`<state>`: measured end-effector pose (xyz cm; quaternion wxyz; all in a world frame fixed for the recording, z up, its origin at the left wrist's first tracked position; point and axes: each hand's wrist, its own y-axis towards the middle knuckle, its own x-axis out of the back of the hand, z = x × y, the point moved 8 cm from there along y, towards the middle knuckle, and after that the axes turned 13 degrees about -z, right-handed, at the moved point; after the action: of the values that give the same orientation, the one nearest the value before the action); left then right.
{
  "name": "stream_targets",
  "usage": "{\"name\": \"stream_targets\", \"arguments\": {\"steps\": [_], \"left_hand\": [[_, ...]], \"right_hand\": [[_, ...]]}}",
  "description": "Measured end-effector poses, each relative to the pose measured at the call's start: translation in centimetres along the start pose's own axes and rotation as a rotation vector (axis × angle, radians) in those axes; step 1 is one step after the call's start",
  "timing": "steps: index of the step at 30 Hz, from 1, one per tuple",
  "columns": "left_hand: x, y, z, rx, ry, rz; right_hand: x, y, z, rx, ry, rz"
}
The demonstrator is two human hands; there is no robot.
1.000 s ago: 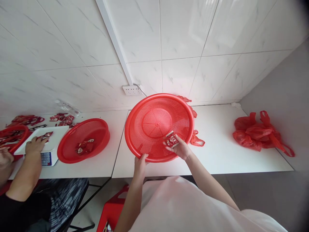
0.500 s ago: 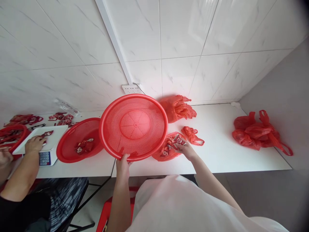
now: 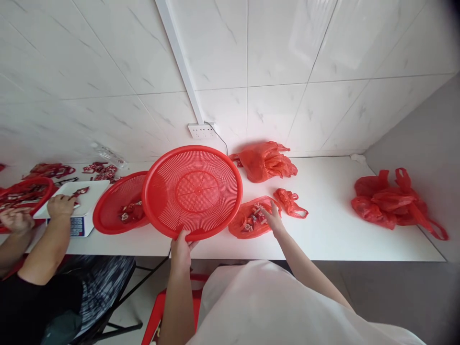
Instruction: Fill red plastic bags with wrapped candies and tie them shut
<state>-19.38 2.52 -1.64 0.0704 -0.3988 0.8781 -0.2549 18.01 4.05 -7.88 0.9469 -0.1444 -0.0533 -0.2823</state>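
Observation:
My left hand (image 3: pixel 181 250) grips the near rim of a round red plastic mesh basket (image 3: pixel 199 190), which is tilted up with its bare inside facing me. My right hand (image 3: pixel 272 219) is over an open red plastic bag (image 3: pixel 240 229), fingers apart, with its fingertips close to small red-and-white packets (image 3: pixel 256 216) in the bag. Whether the fingertips touch the packets, I cannot tell. The held basket partly overlaps a second red basket (image 3: pixel 104 218), which has a few similar packets in it.
A full-looking red bag (image 3: pixel 264 163) stands by the wall, a crumpled red bag (image 3: pixel 290 203) in front of it. More red bags (image 3: pixel 391 201) lie at the right. A co-worker's hand (image 3: pixel 62 205) rests on a white scale (image 3: pixel 94 194). A red stool (image 3: pixel 158 311) stands below.
My right hand has let go of the packet it held above the bag, and its fingers have spread. The held basket has shifted slightly left and down. The view has turned a little left.

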Motion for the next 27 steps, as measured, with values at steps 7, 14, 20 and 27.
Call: {"name": "stream_targets", "arguments": {"steps": [7,14,20,27], "left_hand": [[-1.0,-1.0,0.3,0.012,0.185,0.148],[-2.5,-1.1,-2.1,-0.114,0.357,0.327],[-5.4,-1.3,-2.3,-0.110,0.396,0.557],[-4.9,7.7,-1.9,0.246,0.027,0.202]], "right_hand": [[-2.2,-5.5,6.7,0.461,-0.063,0.329],[-2.1,-6.0,5.4,0.344,-0.193,0.532],[-0.6,-5.0,4.3,0.277,-0.121,0.232],[3.6,-2.4,1.5,0.079,-0.092,-0.054]]}}
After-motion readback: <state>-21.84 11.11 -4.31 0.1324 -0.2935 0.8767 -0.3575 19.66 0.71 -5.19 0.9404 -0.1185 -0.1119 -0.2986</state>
